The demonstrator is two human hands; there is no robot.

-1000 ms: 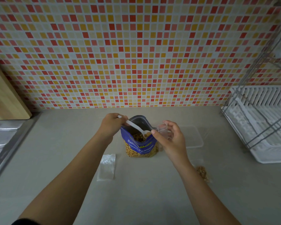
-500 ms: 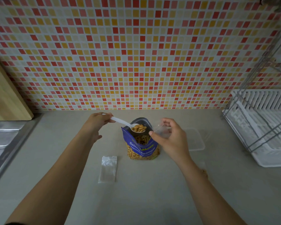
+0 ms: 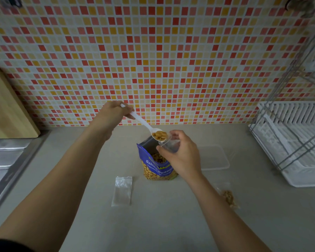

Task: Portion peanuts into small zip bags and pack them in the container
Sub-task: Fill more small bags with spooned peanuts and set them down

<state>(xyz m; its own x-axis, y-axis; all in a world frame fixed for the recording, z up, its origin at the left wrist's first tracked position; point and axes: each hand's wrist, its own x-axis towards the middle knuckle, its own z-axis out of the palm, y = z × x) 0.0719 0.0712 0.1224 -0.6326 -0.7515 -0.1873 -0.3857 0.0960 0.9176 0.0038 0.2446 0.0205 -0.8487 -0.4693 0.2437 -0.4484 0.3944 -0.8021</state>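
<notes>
Peanuts (image 3: 159, 135) fill the spoon (image 3: 141, 122) clamped in the left grip (image 3: 113, 113); the right grip (image 3: 182, 155) pinches a zip bag (image 3: 167, 142) over the pouch (image 3: 157, 167).

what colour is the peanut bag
Blue peanut bag with white "Salted Peanuts" lettering and a clear lower window showing the nuts, in the head view.

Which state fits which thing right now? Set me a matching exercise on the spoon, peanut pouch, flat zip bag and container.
Things:
1. spoon
2. peanut pouch
3. flat zip bag
4. container

States:
A. lies empty on the counter, left of the pouch
B. stands open, blue
C. clear, on the counter right of the pouch
D. held in the left hand, loaded with peanuts

Pairs: 1-D, 2-B, 3-A, 4-C
</notes>
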